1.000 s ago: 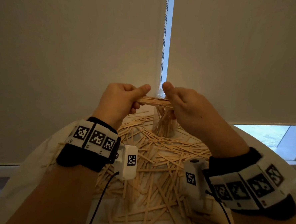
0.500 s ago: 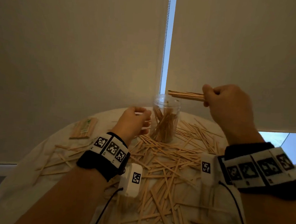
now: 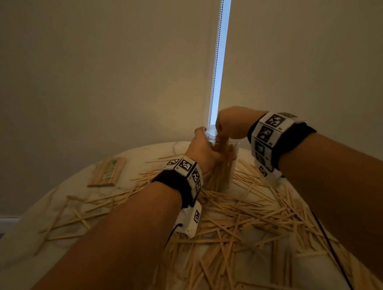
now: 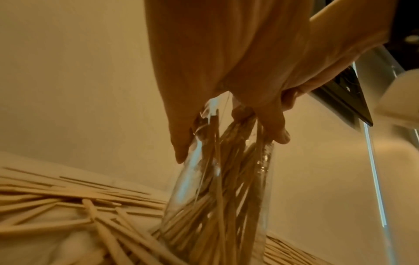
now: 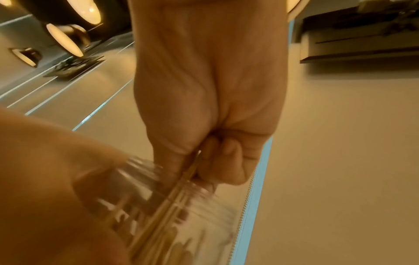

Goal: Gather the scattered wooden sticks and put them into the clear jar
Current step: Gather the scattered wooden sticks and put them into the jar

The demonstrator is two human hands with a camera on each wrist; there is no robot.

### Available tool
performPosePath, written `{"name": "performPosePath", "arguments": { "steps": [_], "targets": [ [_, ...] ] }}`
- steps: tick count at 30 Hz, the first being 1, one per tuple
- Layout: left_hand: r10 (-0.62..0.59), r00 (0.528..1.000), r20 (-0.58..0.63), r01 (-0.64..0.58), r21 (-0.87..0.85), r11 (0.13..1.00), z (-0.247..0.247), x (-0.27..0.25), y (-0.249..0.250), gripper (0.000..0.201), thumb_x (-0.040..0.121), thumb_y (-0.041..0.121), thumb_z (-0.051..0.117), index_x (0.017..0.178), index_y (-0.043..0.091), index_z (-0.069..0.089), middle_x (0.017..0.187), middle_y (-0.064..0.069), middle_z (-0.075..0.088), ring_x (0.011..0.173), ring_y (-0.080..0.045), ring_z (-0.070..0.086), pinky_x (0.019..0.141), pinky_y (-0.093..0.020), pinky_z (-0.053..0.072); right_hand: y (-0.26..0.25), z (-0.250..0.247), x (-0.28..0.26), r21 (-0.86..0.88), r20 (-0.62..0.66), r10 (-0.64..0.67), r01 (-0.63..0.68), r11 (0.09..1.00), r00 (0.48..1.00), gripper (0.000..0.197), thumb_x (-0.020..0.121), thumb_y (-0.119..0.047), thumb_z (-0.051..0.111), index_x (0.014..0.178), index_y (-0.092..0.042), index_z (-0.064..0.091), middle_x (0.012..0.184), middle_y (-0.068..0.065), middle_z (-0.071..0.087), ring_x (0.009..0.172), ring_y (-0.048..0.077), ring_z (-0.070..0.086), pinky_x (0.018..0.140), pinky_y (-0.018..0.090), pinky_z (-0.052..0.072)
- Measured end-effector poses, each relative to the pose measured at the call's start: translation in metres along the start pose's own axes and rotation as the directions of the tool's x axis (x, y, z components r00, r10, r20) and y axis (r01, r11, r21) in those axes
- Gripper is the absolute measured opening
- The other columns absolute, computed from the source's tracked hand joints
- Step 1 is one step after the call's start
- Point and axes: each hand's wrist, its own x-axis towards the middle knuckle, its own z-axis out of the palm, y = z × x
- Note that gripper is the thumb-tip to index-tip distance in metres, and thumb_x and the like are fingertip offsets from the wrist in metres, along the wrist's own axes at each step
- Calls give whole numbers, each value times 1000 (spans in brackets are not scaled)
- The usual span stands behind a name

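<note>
Left hand: my fingers wrap the clear jar.
Right hand: above jar mouth, fingers pinching a bundle of sticks.

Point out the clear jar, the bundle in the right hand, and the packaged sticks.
clear jar (image 4: 226, 206), left wrist view, side wall.
bundle of sticks (image 5: 181, 181), right wrist view, just below the grip.
packaged sticks (image 3: 108, 172), head view, wrapper middle.
</note>
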Motion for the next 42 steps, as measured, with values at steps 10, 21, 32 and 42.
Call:
{"name": "performPosePath", "arguments": {
  "steps": [10, 21, 32, 42],
  "targets": [
    [-1, 1000, -12, 3, 107, 994, 1, 7, -6, 105, 73, 29, 88, 151, 17, 17, 133, -7, 54, 116, -25, 58, 92, -35, 52, -6, -1, 5, 91, 2, 55, -55, 994, 998, 31, 98, -32, 56, 94, -2, 65, 78, 4, 61, 79, 22, 58, 73, 30, 45],
    [-43, 999, 11, 43, 27, 999, 0, -1, -3, 113, 65, 37, 91, 149, 21, 17, 130, -2, 56, 117, -23, 58, 99, -45, 52, -8, 2, -11, 278, 5, 61, -60, 959, 998, 50, 104, -43, 37, 118, -7, 69, 117, 11, 68, 106, 25, 61, 88, 32, 42],
    [-216, 976, 17, 173, 540, 824, -37, -59, 10, 100, 72, 64, 76, 145, 3, 44, 141, -14, 54, 124, -29, 54, 91, -34, 42, -9, -10, -131, 426, -96, 127, -74, 902, 987, 36, 98, -40, 54, 103, -10, 74, 98, 7, 72, 90, 22, 65, 72, 32, 47],
    [-412, 902, 131, 81, 885, 459, -76, -193, 15, 62, 79, 72, 62, 73, 10, 67, 66, -2, 66, 61, -17, 58, 63, -28, 42, -21, 49, -269, 230, 478, 59, -190, 954, 876, 49, 82, -65, 64, 103, -21, 71, 94, 0, 71, 87, 19, 67, 75, 31, 53]
  ]
}}
